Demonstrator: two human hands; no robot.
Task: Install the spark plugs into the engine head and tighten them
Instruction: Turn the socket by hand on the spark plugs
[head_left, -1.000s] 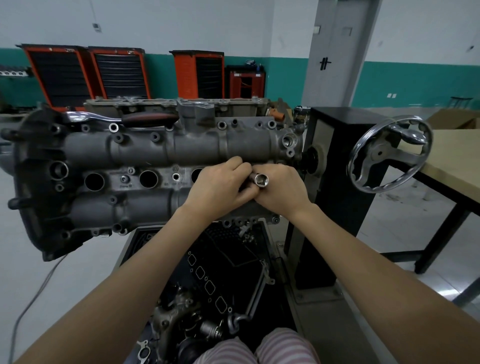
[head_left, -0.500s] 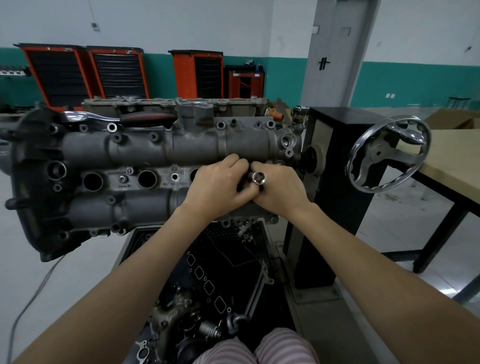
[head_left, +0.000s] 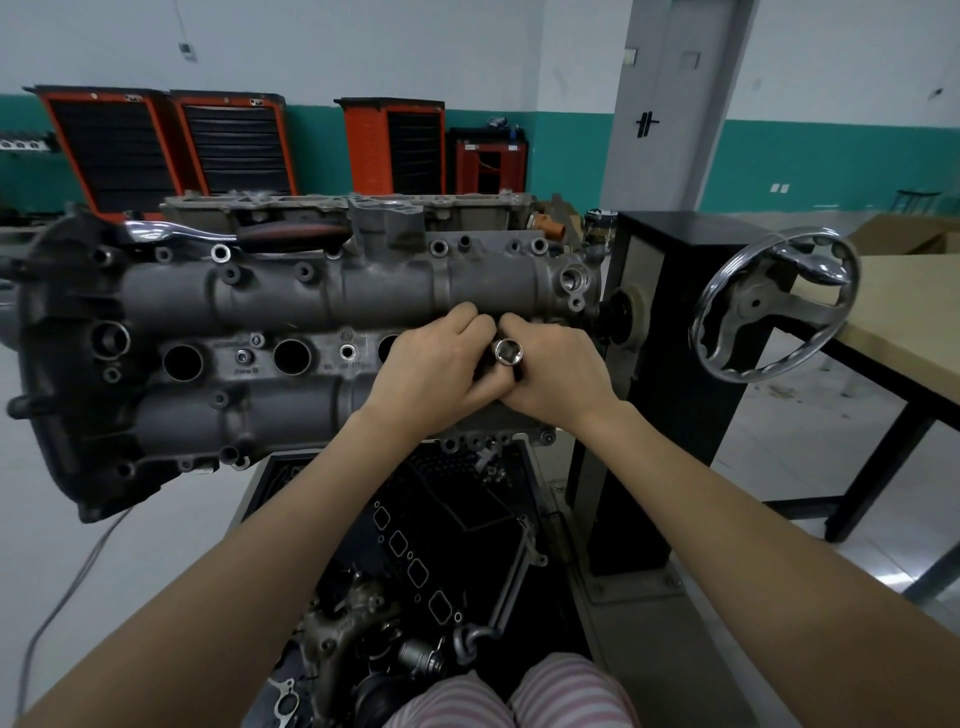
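Note:
The grey engine head (head_left: 270, 301) hangs sideways on a stand, its row of round spark plug holes (head_left: 292, 356) facing me. A chrome spark plug socket (head_left: 508, 353) sticks out toward me at the right end of that row. My left hand (head_left: 436, 371) and my right hand (head_left: 558, 376) meet around the socket, fingers curled on it from both sides. No spark plug shows; the socket's lower part and the hole under it are hidden by my hands. A ratchet wrench (head_left: 234, 235) with a dark red grip lies on top of the engine head.
A chrome handwheel (head_left: 774, 306) sticks out from the black stand column (head_left: 670, 332) on the right. A wooden table (head_left: 904, 322) stands further right. A tray of loose engine parts (head_left: 441, 571) lies below the engine. Orange tool cabinets (head_left: 171, 148) line the back wall.
Both hands stay on the socket and shift slightly up and left on it; the socket's open end now tilts a little more toward me.

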